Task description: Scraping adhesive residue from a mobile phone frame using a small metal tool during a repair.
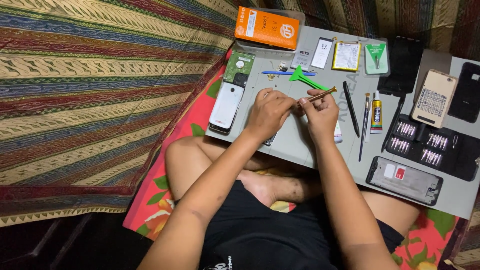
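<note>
Screwdriver (319,95), brass-coloured, is pinched at its lower end by the fingertips of the right hand (320,112), its tip slanted up and away over the middle of the counter (300,145). It is probably held that way so the left hand (267,112), curled against the right with fingers pressed together, can work at its near end; what is gripped between the two hands cannot be told. A small dark edge shows under the left hand, too hidden to name.

One striped cloth (85,90) is spread over the floor, and one flowered mat (160,200) lies beneath the crossed legs, seemingly for sitting. One grey counter is laid across the lap so that everything stays within reach.

One black bit case (432,147) lies open at the right, with four rows of bits seen. One phone frame (404,180) is placed at the near right edge. One orange box (267,27) is set at the far edge. One white phone (226,106) lies at the left, just below one hard drive (239,67). Two dark phones (467,92) are kept at the far right, with one tan perforated panel (434,105) between them.

One green pry tool (302,77), one blue spudger (280,73), one glue tube (376,111) and two thin black tools (351,107) are lined up beside the hands. Four small packets (346,56) are ranged along the far edge.
</note>
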